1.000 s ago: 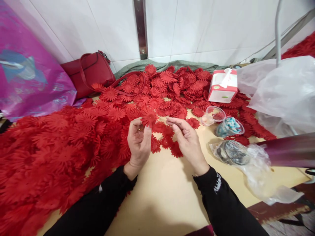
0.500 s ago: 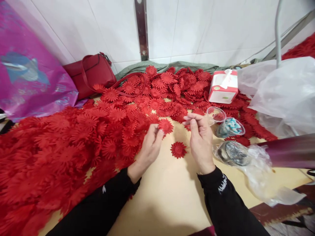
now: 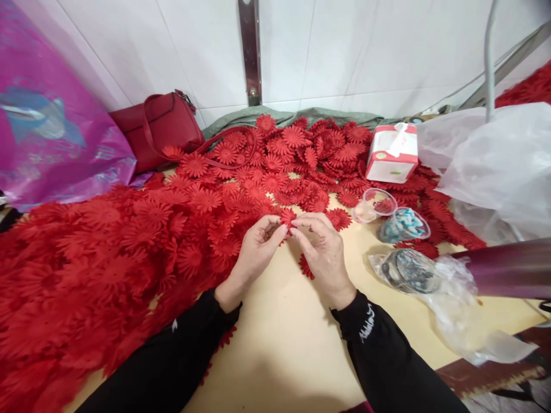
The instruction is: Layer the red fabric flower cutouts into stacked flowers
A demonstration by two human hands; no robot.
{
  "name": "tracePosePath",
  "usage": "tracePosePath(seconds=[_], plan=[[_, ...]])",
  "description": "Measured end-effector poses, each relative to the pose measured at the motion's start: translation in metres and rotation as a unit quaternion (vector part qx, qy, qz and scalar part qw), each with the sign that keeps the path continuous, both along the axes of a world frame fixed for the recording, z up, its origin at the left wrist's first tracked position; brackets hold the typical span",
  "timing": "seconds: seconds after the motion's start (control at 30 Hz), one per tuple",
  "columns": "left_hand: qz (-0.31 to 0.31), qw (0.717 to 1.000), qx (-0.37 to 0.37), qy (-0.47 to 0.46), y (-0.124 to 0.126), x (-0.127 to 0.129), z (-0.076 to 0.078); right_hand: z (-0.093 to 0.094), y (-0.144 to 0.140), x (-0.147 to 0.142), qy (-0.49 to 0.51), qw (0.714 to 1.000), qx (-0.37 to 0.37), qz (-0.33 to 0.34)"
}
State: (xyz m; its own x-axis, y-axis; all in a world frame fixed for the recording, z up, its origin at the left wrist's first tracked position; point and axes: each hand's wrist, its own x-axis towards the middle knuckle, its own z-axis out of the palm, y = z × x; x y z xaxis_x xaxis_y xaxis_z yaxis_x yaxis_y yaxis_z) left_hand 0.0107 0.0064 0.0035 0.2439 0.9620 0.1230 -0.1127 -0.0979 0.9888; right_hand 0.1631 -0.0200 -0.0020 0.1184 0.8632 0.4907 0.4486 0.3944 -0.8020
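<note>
A red artificial flower (image 3: pixel 287 216) with pointed petals is held up above the table. My left hand (image 3: pixel 255 248) pinches its left side between thumb and fingers. From the other side, the thumb and fingertips of my right hand (image 3: pixel 325 252) close on its right edge, partly covering it. Under my right hand a second red flower lies on the table (image 3: pixel 279 321), mostly hidden. Another loose flower (image 3: pixel 338 218) rests just beyond my right fingers. To the left spreads a big heap of the same flowers (image 3: pixel 112 264).
At right stand clear plastic cups (image 3: pixel 379 202), a cup with blue-and-white material (image 3: pixel 403 225), a jar in a plastic bag (image 3: pixel 411 269) and a purple cylinder (image 3: pixel 508 268). Behind them sits a tissue box (image 3: pixel 391 170). A red handbag (image 3: pixel 161 129) and a purple bag (image 3: pixel 69 132) are at back left.
My right hand has moved left and now grips the flower that my left hand holds. It now covers much of the flower lying on the table.
</note>
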Motion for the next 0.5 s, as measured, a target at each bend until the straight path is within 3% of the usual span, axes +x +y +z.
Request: tracePosePath(seconds=[0.23, 0.4, 0.5], plan=[[0.016, 1.0, -0.004, 0.008, 0.0002, -0.0014, -0.0015, 0.0053, -0.0005, 0.0007, 0.033, 0.999, -0.032, 0.026], [0.021, 0.997, -0.055, -0.046, 0.0017, -0.0013, -0.0051, 0.0088, -0.0013, -0.0018, 0.205, 0.967, -0.138, 0.055], [0.028, 0.996, -0.065, -0.055, 0.0026, -0.0016, -0.0084, 0.0065, 0.0007, 0.0016, 0.274, 0.949, -0.154, 0.032]])
